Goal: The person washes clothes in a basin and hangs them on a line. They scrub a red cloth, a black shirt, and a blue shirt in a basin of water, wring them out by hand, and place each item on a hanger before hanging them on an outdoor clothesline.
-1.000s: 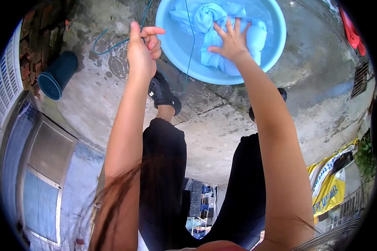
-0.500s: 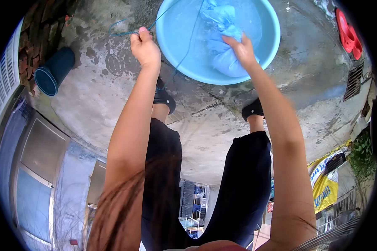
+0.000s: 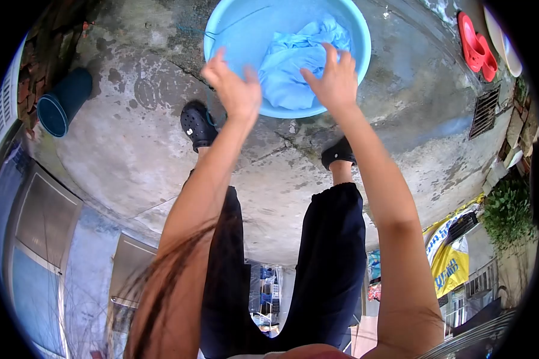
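Note:
A light blue basin of water stands on the ground at the top of the head view. Light blue cloth lies spread and wrinkled in it. My right hand is over the cloth near the basin's near right side, with its fingers apart and nothing held. At the near left rim is my left hand, somewhat blurred, its fingers spread and holding nothing. A thin blue-green cord trails over the left rim; part of it runs down beside my left shoe.
My dark clogs stand on the stained concrete on either side. A dark teal bucket lies at the left. Red clogs and a drain grate are at the right.
My left hand has let go of the cord and moved right to the basin's rim. My right hand has released the bunched cloth, which now lies spread out.

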